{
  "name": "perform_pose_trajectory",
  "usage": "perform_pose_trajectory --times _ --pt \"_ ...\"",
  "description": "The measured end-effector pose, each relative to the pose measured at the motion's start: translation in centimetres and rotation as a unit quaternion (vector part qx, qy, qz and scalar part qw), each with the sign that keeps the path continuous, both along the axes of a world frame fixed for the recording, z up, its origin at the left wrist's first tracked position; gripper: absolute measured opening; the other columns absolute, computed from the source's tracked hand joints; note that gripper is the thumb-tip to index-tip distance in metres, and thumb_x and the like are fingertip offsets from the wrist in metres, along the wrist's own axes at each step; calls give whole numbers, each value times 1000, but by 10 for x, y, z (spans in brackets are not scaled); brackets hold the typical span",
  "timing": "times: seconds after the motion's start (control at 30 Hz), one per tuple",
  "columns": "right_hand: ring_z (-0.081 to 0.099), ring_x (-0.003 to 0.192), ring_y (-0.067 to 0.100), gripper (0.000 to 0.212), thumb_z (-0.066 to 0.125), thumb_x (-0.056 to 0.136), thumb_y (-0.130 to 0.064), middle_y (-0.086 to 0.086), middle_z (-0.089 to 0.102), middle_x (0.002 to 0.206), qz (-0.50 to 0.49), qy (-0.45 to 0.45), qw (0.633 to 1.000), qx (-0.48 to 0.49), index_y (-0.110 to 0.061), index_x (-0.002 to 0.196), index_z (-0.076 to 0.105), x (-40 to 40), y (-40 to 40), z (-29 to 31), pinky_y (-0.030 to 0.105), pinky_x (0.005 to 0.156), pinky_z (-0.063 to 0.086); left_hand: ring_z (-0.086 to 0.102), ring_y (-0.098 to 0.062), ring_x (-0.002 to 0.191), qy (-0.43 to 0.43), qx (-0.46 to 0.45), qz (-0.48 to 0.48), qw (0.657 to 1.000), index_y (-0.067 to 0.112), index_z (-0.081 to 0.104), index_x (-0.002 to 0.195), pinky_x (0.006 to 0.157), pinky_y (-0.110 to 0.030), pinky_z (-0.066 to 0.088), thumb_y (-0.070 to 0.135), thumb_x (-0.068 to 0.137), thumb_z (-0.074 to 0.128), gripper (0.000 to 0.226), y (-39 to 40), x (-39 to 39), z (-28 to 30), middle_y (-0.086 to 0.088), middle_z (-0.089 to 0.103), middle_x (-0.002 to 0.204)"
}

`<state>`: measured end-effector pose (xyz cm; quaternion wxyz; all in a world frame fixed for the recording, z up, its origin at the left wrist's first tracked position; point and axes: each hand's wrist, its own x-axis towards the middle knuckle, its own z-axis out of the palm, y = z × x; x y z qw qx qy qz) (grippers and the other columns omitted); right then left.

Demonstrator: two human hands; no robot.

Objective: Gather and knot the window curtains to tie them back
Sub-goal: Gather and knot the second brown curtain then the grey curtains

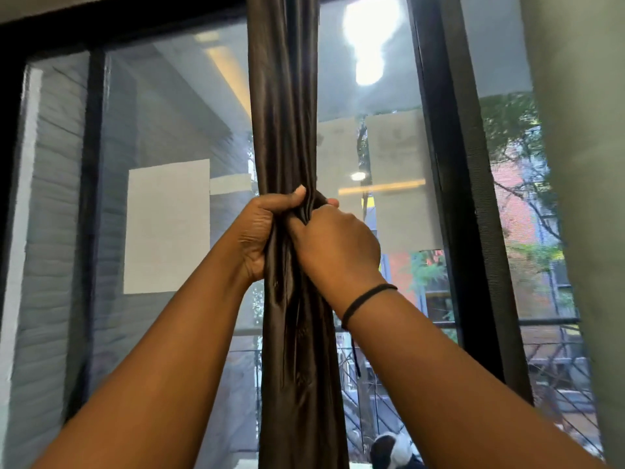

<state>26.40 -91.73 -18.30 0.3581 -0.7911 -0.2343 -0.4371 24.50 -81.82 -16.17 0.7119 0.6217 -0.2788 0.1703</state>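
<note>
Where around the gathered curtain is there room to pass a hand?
Free beside the curtain above the grip, and left of it below the left hand. Crowded at mid-height, where the right hand also grips it, thumbs close.

Dark brown satin curtain (287,96), bunched into a column, cut off by the top and bottom edges. Fingers of the left hand (260,228) and right hand (334,245) hidden behind its folds. Black-and-white shape (394,451) at the bottom edge, too cropped to identify, possibly a bag. Black window frame (449,198) running out of view above.
</note>
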Motion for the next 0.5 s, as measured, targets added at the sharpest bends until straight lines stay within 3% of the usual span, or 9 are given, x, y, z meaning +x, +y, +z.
perform_pose_trajectory --times 0.1,0.23,0.33,0.4,0.5 --pt "59 102 34 56 26 96 -56 13 63 110 -13 9 998 -54 -12 108 60 -15 0 -5 34 69 33 63 -33 97 -20 -37 -62 997 10 60 115 99 -45 46 23 97 39 31 0 -1 -3 -17 69 96" --pt "59 98 31 48 34 93 -56 9 63 104 -10 -31 998 -57 -16 105 57 -39 -6 -9 34 68 32 63 -30 96 -27 -59 -104 993 10 51 126 96 -43 48 29 99 32 38 7 -7 0 -13 67 96" --pt "52 75 23 35 43 89 -56 -2 57 81 21 -130 989 69 -24 93 54 -50 -20 -2 29 62 30 69 -22 88 -44 -68 -71 994 5 59 119 80 -33 57 25 98 35 38 10 -16 2 -11 71 95" --pt "51 75 19 26 51 87 -50 -6 55 85 50 -163 978 122 -25 94 48 -50 -22 3 29 60 32 71 -22 78 -46 -61 -38 996 5 68 105 69 -32 59 23 97 38 37 10 -20 1 -12 73 88" --pt "57 80 17 26 56 83 -48 -5 60 94 74 -110 984 122 -26 97 53 -44 -13 5 27 57 36 71 -21 66 -44 -57 15 997 4 72 89 61 -31 60 22 97 42 36 12 -25 2 -12 73 79"
